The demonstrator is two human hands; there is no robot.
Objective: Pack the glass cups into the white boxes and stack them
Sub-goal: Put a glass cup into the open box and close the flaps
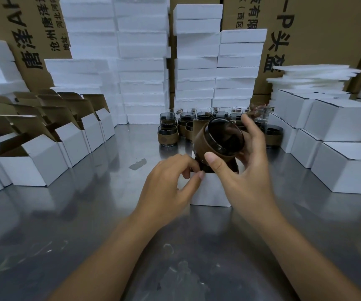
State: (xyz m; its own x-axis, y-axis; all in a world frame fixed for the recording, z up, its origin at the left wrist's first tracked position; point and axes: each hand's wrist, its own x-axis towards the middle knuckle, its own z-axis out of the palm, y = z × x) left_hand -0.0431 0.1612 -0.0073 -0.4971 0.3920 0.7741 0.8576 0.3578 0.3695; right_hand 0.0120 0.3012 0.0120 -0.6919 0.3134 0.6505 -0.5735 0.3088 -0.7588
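White cardboard, folded into open boxes (34, 168) with brown-lined lids raised, stands in rows at the left of the steel table (77, 224), presumably staged so that each can be taken and filled in turn. Behind them rise foam stacks (142, 61).

Left hand (170, 181): forearm reaching in from below, fingers curled, thumb and forefinger pinching the upper left edge of the centre box (210, 192), apparently to steady it and keep its mouth open.

Glass cup (220, 137): dark glass in a brown sleeve, held just above that box and tilted with its mouth toward the viewer; not yet inside.

Right hand (246, 168): thumb pressed on the sleeve's near side, remaining fingers wrapped round the far rim, wrist bent inward. This grip seems suited to turning the cup base-down for lowering.

Behind the hands, waiting cups (168, 133) stand upright and close together, within reach. At the right, closed boxes (346, 166) lie stacked in tiers, probably the packed output, kept well apart from the empty ones. Foam sheets (312, 77) are piled behind them.
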